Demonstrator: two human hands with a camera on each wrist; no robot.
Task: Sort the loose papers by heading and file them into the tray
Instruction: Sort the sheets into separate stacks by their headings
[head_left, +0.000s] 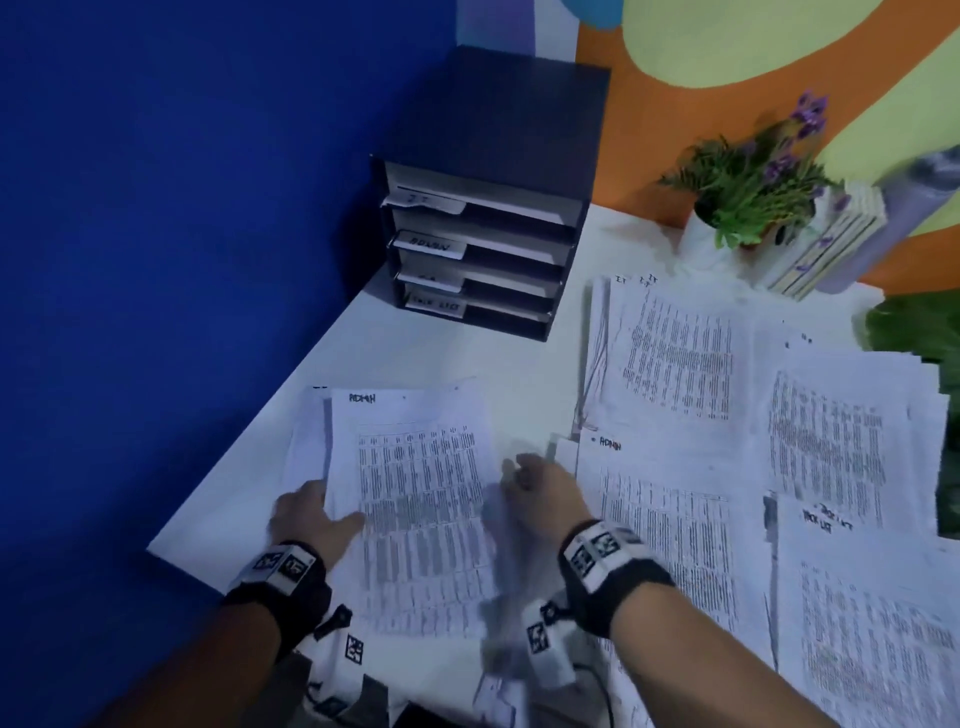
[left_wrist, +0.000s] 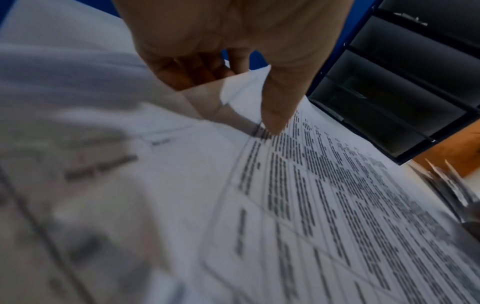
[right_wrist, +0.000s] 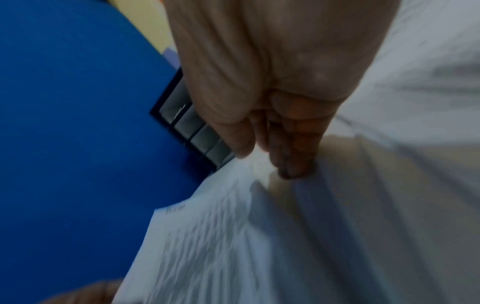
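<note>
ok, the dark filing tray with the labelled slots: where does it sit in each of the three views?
Head: filing tray upper centre, against the blue wall.
Left wrist: upper right corner, beyond the thumb.
Right wrist: a sliver of slots left of centre, partly behind the right hand.
Shared landmark: the blue wall beside the tray.

Your head camera looks forward and down from above the white table (head_left: 415, 358), taking in both wrists, the spread papers and the dark filing tray (head_left: 483, 249) at the far wall. Your left wrist camera sits very close, low over the printed sheet (left_wrist: 324, 195), facing along the left hand (left_wrist: 233, 41) toward the tray (left_wrist: 405, 82). Your right wrist camera is equally close, facing along the right hand (right_wrist: 272, 82) toward the blue wall (right_wrist: 78, 123), and is blurred. All three views share the tray and the sheet headed ADMIN (head_left: 415, 509).
</note>
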